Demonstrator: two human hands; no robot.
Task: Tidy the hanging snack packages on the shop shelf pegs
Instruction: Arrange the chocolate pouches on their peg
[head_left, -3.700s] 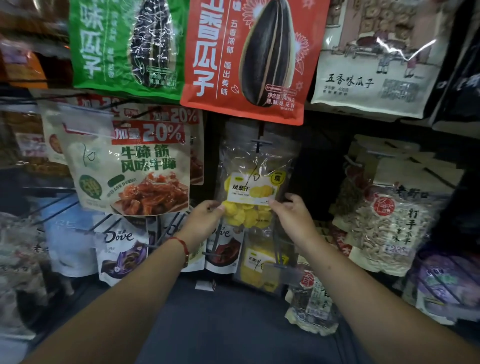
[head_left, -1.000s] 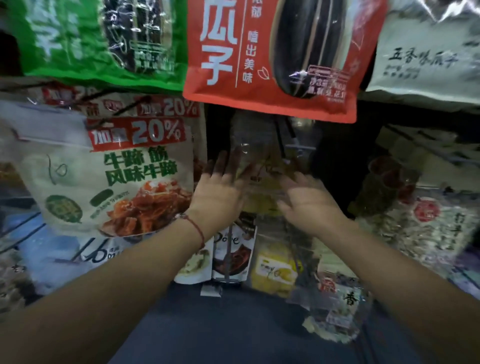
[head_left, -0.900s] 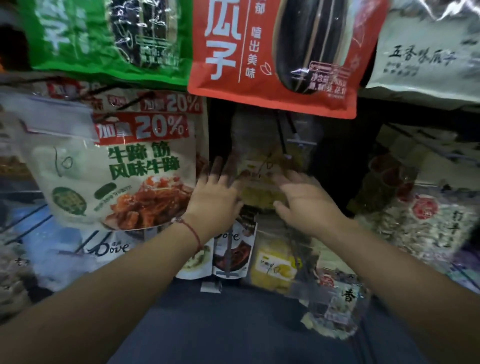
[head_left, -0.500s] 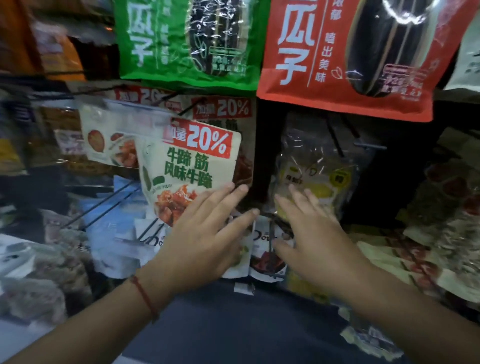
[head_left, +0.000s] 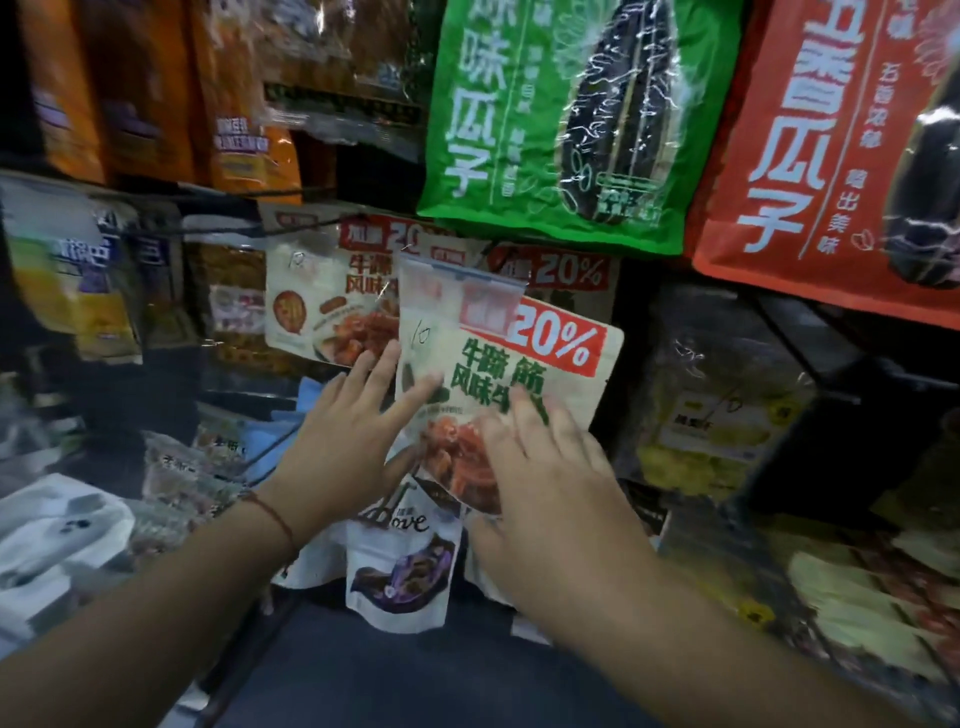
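Two hands, the left hand (head_left: 337, 447) and the right hand (head_left: 545, 483), lie on one tilted beef-tendon pouch (head_left: 511, 384); two more of that kind hang behind it. Above the hands hang one green seed bag (head_left: 556, 119) and one red seed bag (head_left: 831, 145), and below them one Dove pouch (head_left: 400, 566)

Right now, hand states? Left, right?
Left hand: open, straight fingers on the left edge of the 20% pouch.
Right hand: open, fingers flat on its front.

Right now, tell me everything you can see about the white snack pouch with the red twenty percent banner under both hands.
The white snack pouch is glossy plastic with a red 20% banner, green characters and a photo of reddish meat. It hangs tilted in front of similar pouches. The left hand touches its left edge and the right hand lies over its lower front.
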